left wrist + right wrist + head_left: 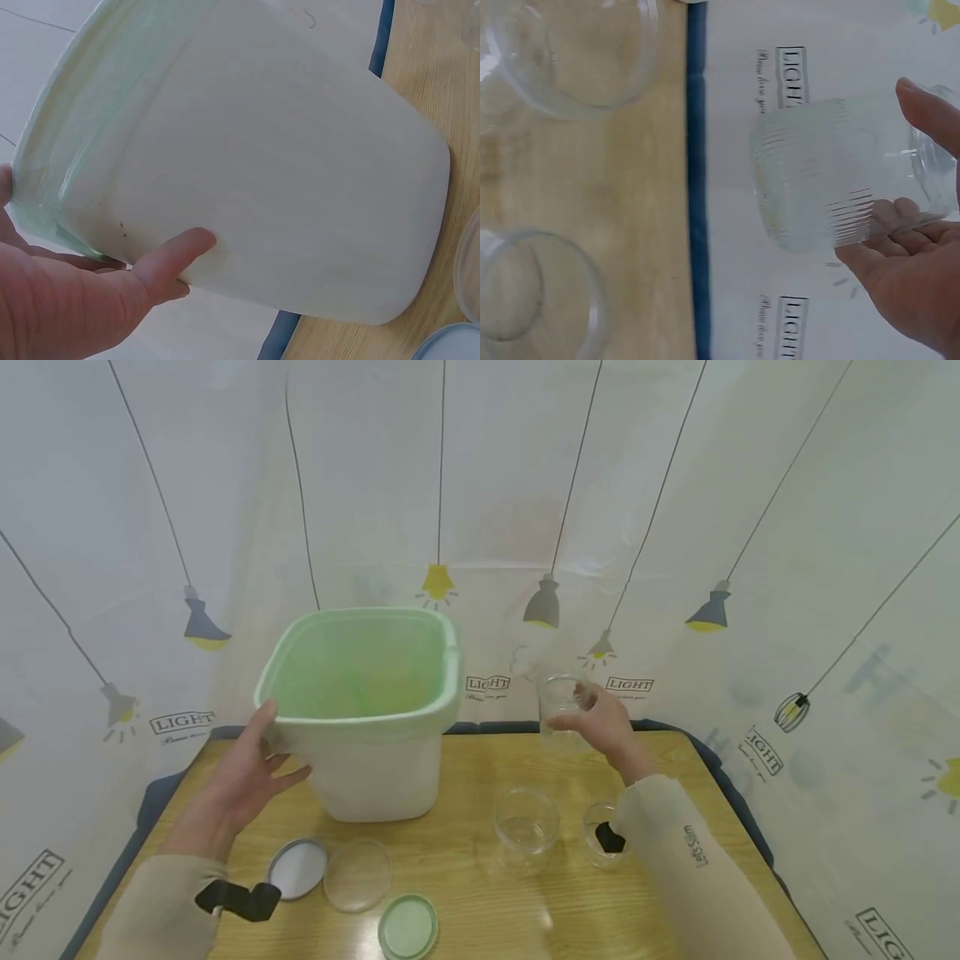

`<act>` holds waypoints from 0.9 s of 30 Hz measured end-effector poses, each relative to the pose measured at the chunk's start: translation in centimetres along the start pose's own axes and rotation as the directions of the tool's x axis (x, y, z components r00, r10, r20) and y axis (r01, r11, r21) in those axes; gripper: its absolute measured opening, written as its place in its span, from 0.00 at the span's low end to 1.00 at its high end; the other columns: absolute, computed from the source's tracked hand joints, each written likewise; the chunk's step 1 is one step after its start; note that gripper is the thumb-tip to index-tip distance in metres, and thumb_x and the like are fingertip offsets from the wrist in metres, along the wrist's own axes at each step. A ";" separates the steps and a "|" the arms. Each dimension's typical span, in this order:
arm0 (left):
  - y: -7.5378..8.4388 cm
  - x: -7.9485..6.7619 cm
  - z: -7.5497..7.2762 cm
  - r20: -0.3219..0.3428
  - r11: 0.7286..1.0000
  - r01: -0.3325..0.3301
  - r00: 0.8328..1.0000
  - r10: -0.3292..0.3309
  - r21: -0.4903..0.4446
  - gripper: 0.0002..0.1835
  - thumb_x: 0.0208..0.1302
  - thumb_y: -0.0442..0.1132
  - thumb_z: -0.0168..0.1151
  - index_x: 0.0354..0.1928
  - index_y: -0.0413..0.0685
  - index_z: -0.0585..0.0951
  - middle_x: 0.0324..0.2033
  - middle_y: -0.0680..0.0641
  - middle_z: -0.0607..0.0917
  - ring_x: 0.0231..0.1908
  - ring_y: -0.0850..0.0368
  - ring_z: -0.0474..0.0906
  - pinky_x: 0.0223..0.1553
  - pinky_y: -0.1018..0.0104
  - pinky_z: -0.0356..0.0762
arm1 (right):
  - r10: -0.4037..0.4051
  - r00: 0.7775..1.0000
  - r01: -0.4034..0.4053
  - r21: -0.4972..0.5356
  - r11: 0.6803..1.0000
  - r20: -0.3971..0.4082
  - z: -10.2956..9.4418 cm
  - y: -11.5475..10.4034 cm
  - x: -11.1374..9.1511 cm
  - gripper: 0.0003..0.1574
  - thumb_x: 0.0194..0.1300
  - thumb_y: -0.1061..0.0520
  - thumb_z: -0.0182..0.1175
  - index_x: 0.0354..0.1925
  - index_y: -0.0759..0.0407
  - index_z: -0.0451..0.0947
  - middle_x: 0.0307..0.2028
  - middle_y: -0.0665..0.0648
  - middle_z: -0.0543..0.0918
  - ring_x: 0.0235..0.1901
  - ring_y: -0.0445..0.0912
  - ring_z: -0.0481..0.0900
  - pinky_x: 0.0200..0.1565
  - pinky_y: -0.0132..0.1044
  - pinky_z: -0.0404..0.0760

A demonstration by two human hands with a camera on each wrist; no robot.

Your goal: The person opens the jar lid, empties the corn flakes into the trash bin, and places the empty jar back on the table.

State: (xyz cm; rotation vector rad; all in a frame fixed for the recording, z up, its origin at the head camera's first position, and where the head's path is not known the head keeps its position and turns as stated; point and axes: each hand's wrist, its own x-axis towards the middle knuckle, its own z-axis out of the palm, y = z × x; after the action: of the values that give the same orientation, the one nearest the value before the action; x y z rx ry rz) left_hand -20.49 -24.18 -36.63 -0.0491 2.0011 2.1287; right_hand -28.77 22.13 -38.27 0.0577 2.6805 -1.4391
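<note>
A white bin with a green bag-like liner over its rim stands on the table's left half. My left hand grips the bin's near left rim; its fingers press the white side wall, also seen in the left wrist view. My right hand holds a clear jar with ribbed sides, raised over the table's far edge, to the right of the bin. Fingers and thumb close around the jar near its mouth.
Two more clear jars, a larger one and a smaller one, stand on the wooden table. At the front left lie a grey-rimmed lid, a clear lid and a green lid. A lamp-patterned curtain surrounds the table.
</note>
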 end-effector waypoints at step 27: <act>-0.1 0.0 -0.1 0.009 1.000 -0.008 1.000 0.008 -0.003 0.38 0.70 0.70 0.34 0.77 0.70 0.44 0.77 0.42 0.34 0.76 0.35 0.32 0.69 0.31 0.54 | 0.171 0.985 -0.167 0.112 0.980 -0.031 6.2 8.5 -0.9 0.58 0.54 0.52 0.73 0.71 0.66 0.50 0.71 0.68 0.58 0.70 0.65 0.57 0.69 0.61 0.63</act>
State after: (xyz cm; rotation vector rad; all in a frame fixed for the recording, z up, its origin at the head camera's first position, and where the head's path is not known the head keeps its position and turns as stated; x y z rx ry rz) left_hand -20.49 -24.31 -36.70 -0.0320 1.9968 2.1328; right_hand -26.74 21.64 -48.60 0.3184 2.5530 -1.5445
